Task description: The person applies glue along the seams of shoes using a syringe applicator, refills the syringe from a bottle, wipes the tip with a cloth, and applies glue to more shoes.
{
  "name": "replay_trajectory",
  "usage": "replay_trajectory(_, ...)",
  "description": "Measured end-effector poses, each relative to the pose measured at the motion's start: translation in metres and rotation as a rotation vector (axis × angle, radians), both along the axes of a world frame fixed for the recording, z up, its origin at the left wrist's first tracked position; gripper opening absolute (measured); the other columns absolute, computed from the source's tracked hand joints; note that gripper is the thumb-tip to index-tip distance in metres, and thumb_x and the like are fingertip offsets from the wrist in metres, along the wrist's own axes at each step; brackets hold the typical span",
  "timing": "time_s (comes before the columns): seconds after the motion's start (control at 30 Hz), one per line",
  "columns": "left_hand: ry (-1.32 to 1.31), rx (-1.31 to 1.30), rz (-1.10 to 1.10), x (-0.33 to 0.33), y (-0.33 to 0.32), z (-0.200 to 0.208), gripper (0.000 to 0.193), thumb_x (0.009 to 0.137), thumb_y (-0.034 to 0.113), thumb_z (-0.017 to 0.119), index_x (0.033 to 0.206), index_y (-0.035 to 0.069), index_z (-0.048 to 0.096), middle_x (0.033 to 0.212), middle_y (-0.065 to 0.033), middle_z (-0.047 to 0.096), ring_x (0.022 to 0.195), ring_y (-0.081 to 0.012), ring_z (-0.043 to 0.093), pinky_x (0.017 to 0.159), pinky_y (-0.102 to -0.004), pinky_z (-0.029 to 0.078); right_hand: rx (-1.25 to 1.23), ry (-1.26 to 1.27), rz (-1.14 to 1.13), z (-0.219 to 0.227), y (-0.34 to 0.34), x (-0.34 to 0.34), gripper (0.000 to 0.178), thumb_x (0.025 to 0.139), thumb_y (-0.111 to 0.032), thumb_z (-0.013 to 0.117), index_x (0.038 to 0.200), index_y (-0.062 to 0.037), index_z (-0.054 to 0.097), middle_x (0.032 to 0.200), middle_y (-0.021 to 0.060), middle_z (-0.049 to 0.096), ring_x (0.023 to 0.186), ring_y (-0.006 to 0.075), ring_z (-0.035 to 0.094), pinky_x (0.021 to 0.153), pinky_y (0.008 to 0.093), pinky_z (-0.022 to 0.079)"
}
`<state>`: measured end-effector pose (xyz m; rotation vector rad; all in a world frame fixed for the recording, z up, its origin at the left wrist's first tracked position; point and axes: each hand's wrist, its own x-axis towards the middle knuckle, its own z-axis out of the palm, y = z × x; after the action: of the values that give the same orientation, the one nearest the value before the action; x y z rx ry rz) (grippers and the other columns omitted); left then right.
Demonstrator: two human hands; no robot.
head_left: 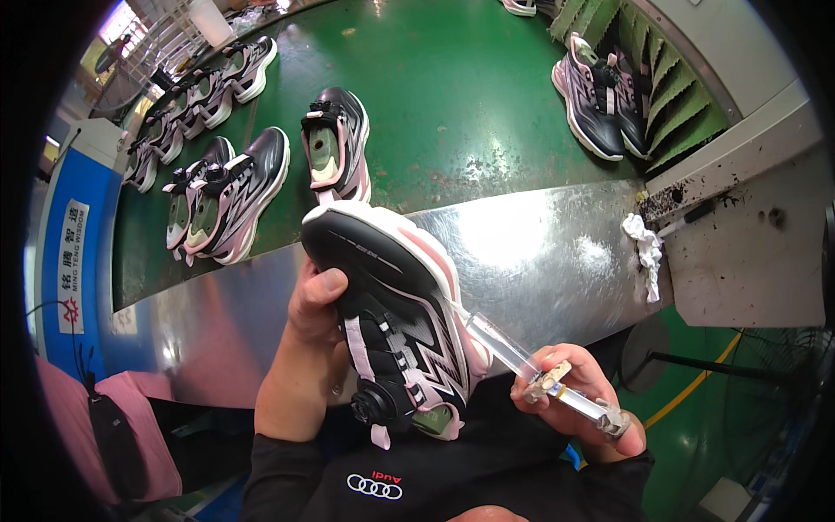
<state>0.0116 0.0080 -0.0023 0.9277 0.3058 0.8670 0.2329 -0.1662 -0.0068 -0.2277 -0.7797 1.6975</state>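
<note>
My left hand [318, 297] grips a black and pink sneaker [383, 278] by its toe end, with the thumb on the upper and the other fingers hidden behind. The shoe is tilted, its white and pink sole edge facing up and right, its heel toward my body. In my right hand [581, 391] is a clear glue syringe [506, 346], wrapped with whitish tape or residue near its grip. The thin tip of the syringe meets the seam between the shoe's upper and sole. A dial [374, 402] sits on the shoe's tongue.
A metal ledge [522, 230] borders the green belt [435, 96]. One sneaker [335, 143] stands just beyond my left hand; several more [235, 196] stand left. Another pair [591, 100] sits by green flaps [683, 113]. A crumpled white cloth [644, 252] lies on the right.
</note>
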Motion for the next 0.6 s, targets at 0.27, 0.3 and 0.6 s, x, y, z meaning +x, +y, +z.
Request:
replay_trajectory(0.27,-0.057,-0.286,0.034,-0.019,-0.001,-0.020,0.066,0.070,0.035,0.069,0.124,0.004,0.046,0.117,-0.0154,0.055,0.108,-0.0274,0.056,0.092,-0.0411,0.047,0.031,-0.083,0.014,-0.013,-0.009,0.002,0.128,0.052,-0.067,0.081,0.139,0.0051,0.021,0.126,0.0163,0.044,0.111,0.0194,0.044,0.089,0.0276,0.034)
replay_trajectory(0.3,-0.063,-0.310,0.035,-0.023,-0.001,-0.024,0.065,0.070,0.034,0.070,0.125,0.007,0.047,0.120,-0.0115,0.054,0.113,-0.0248,0.053,0.097,-0.0406,0.044,0.030,-0.082,0.012,-0.013,-0.011,0.001,0.128,0.052,-0.067,0.081,0.139,0.0051,0.021,0.126,0.0163,0.044,0.111,0.0194,0.044,0.089,0.0276,0.034)
replay_trajectory(0.6,-0.086,-0.293,0.045,-0.022,0.003,-0.024,0.062,0.076,0.034,0.065,0.129,0.007,0.047,0.121,-0.0099,0.057,0.112,-0.0240,0.056,0.098,-0.0418,0.045,0.033,-0.094,0.011,-0.010,-0.025,-0.003,0.122,0.058,-0.063,0.080,0.138,0.0070,0.020,0.128,0.0163,0.040,0.118,0.0236,0.042,0.100,0.0357,0.032)
